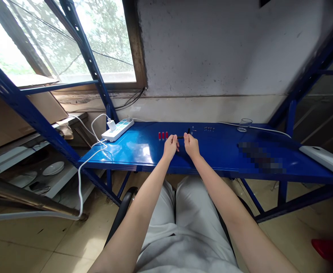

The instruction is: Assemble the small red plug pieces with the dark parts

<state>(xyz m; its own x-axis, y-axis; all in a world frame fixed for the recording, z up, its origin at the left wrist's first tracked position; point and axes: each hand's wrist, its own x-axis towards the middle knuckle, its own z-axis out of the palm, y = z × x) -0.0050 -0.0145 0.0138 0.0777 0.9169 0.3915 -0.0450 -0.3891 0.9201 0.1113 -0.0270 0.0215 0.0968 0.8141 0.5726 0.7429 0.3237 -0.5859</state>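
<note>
1. The left hand [170, 146] and right hand [191, 145] are both pinching shut on the ends of a thin dark piece [181, 137], holding it just over the blue table [143, 151]
2. Three red pieces [163, 135] are lying in a row beside the left hand, untouched
3. Small dark parts [209, 129] are waiting further right, so the work is probably sitting midway

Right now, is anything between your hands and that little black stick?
Nothing visible. The left hand and right hand already seem to hold the little black stick by its ends. The red pieces lie off to the left, apart.
</note>
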